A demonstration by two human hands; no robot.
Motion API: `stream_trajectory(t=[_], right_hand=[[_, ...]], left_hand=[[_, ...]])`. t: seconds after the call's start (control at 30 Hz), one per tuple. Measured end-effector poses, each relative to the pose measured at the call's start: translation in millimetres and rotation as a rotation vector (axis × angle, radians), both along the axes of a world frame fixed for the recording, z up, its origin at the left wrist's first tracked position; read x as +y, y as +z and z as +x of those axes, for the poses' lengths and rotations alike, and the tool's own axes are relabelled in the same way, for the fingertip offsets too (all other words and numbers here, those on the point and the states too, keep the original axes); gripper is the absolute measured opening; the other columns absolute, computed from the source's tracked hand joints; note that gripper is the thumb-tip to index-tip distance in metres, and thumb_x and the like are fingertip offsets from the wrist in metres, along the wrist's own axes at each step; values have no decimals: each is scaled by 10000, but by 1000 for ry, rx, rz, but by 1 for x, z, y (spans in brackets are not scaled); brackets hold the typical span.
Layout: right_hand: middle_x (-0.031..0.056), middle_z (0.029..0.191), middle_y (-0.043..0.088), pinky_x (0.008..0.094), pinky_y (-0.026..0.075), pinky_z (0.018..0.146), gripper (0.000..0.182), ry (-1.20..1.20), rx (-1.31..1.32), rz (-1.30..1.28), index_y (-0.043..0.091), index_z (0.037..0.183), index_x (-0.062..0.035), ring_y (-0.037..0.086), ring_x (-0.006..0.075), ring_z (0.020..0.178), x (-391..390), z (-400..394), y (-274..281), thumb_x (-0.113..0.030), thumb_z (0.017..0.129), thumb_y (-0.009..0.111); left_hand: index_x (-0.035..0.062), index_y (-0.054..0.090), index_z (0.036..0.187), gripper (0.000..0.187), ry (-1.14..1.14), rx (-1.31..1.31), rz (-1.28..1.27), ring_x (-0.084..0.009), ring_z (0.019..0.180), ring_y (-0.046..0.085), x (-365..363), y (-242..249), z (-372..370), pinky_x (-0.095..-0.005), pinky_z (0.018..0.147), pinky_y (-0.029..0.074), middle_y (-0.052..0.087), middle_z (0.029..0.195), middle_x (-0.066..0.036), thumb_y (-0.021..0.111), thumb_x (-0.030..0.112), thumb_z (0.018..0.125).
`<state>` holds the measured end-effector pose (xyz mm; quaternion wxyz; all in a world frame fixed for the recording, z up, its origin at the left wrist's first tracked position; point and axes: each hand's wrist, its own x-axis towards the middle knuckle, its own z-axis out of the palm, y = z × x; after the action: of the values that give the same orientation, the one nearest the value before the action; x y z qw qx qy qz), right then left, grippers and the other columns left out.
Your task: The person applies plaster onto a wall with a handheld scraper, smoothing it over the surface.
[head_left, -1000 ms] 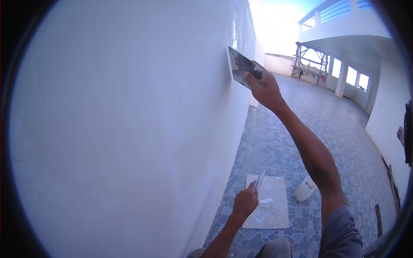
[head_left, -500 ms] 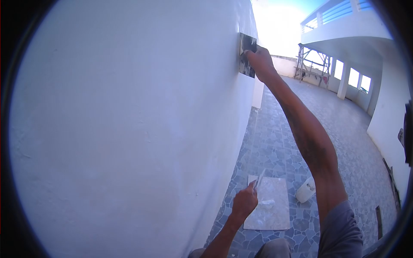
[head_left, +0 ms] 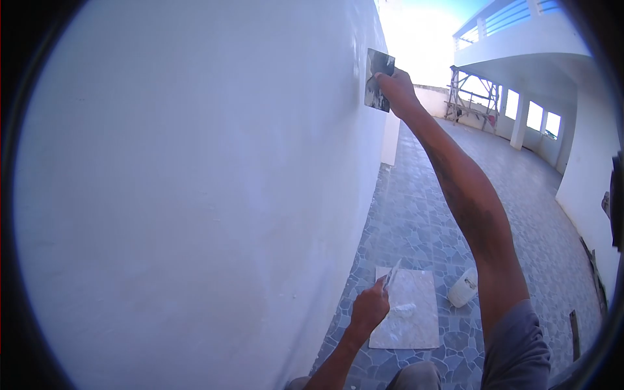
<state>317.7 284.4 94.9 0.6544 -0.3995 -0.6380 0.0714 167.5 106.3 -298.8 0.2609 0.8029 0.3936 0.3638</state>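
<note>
White plaster covers the wall [head_left: 195,195] to our left, and we judge the step in hand to be skimming: our right hand [head_left: 395,90] is raised high with the arm nearly straight, fingers closed around the back of a broad steel trowel [head_left: 377,80] whose left edge meets the wall near its far end. The blade looks dark grey, smeared with pale patches of compound, and stands tilted so that its face turns toward us. Our left hand [head_left: 370,305] hangs low beside the wall, fingers wrapped about a narrow putty knife [head_left: 391,275] that points upward. Below it, on the blue patterned floor [head_left: 416,214], lies a flat board [head_left: 408,307] carrying a small heap of white filler [head_left: 403,310], with a white bucket [head_left: 462,287] tipped just beside its right edge. In our judgement the next move calls for steady pressure and a shallow blade angle, so that the edge leaves no ridge in the coat.
</note>
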Motion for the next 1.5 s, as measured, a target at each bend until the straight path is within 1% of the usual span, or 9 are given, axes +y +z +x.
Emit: stream_trajectory(t=[0.5,0.6,0.73,0.9,1.0,1.07,1.27,1.4,1.5], right_hand=[[150,918,632,332,472,788,428,-300,-230,237,554,1240,36,587,195,830,-61,-79,-25,-163,863,516],[177,1237,545,350,467,928,457,-212,-330,384,524,1279,29,582,319,1095,-69,-86,-56,38,826,469],[214,1265,510,379,442,988,534,-163,-428,578,499,1275,38,531,403,1171,-73,-92,-106,131,752,450],[196,1262,522,372,462,933,443,61,-519,232,503,1278,30,568,360,1109,-122,-70,-127,60,836,488],[155,1020,654,309,494,762,302,-167,-156,162,580,1167,66,616,171,831,-111,-39,-96,-116,940,504],[127,889,660,302,494,723,276,4,126,-37,608,1063,95,610,163,786,-75,-11,-65,-98,881,531],[106,809,632,307,492,670,283,318,69,-43,614,973,117,609,165,730,-9,-3,-39,-77,784,529],[93,801,615,298,476,648,407,37,37,18,577,1166,118,590,148,707,-21,-36,-44,-118,837,541],[196,994,647,334,482,786,452,-149,-96,-41,527,1273,63,621,222,876,-52,-59,-61,-135,872,456]], left_hand=[[95,535,1285,391,-10,1,-27,-448,816,651,0,4,-1,-539,759,520,668,857,-263,539,182,904],[92,536,1282,388,-20,9,-26,-452,819,650,-2,5,7,-543,769,516,668,861,-264,536,176,903],[90,539,1278,381,-43,21,-21,-452,825,652,-6,1,23,-543,782,514,670,866,-265,529,172,906],[90,543,1275,377,-54,71,-38,-445,824,656,-14,-2,41,-531,779,520,672,866,-261,526,180,910],[92,545,1275,377,-56,77,-57,-443,821,658,-16,-1,43,-532,773,521,673,861,-259,526,185,910],[91,547,1273,376,-49,85,-63,-442,818,659,-17,0,37,-534,767,522,673,856,-258,527,186,909],[83,551,1273,381,-4,90,-33,-440,798,660,-9,-4,27,-536,745,526,672,834,-253,532,183,906],[89,549,1282,387,5,83,-48,-440,798,660,-5,1,18,-540,743,524,670,833,-257,533,180,906],[93,549,1282,385,-1,69,-31,-442,806,659,1,-6,18,-542,744,523,668,839,-263,531,180,908]])
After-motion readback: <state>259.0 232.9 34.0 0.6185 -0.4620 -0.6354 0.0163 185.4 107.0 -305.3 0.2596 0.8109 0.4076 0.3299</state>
